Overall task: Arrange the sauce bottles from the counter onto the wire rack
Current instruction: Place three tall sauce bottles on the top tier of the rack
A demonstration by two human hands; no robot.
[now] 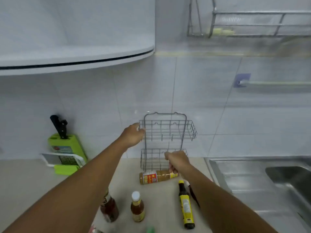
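Observation:
A grey two-tier wire rack (168,132) stands against the tiled wall at the back of the counter, both baskets empty. My left hand (133,134) grips the left end of its upper basket. My right hand (176,161) is closed on the front rim of the lower basket. Right below lies a tan sauce bottle (156,177) on its side. A dark bottle with a yellow label (186,206) lies to the right. An amber bottle with a white cap (137,207) stands upright. A dark red jar (109,209) is partly hidden by my left forearm.
A green knife block (65,143) with a grater (62,159) stands at the left by the wall. A steel sink (269,180) fills the right side. A white hood (75,52) overhangs the upper left, and a wall-mounted dish rack (252,22) hangs at the upper right.

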